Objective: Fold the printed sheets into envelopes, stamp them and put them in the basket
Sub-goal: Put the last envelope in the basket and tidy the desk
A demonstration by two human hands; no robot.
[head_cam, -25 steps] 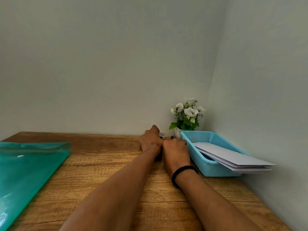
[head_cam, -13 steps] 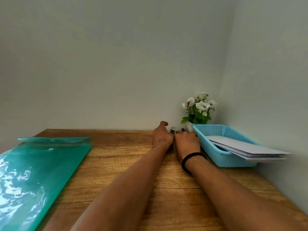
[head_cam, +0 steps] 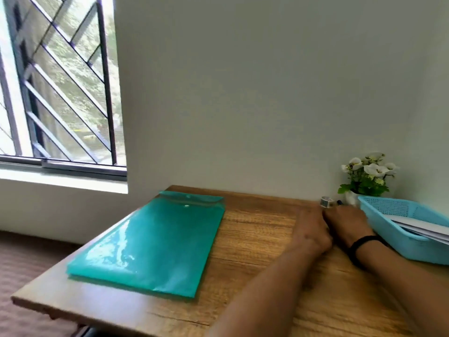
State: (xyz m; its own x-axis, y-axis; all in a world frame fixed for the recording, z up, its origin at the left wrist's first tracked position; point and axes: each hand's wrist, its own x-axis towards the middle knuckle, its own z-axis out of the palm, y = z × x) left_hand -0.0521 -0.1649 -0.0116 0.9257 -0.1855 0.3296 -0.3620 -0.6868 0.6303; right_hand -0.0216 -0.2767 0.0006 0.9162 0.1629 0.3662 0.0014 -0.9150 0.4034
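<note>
A barred window (head_cam: 58, 81) fills the far left, beyond the table's left edge. The wooden table (head_cam: 255, 239) has its back edge against the wall, and its near-left corner juts over the floor. A green folder (head_cam: 155, 244) lies flat on the left half, snapped shut, its near edge close to the table's front edge; bare wood runs between it and the hands. The left hand (head_cam: 312, 231) and right hand (head_cam: 347, 221) rest side by side on the table near the back edge, knuckles up, touching each other; whether either grasps anything cannot be told. Just past them stands a small stamp (head_cam: 326, 201), then a flower pot (head_cam: 364, 178). The blue basket (head_cam: 398, 210) sits at the right edge, holding white envelopes (head_cam: 422, 227) that overhang its rim.
</note>
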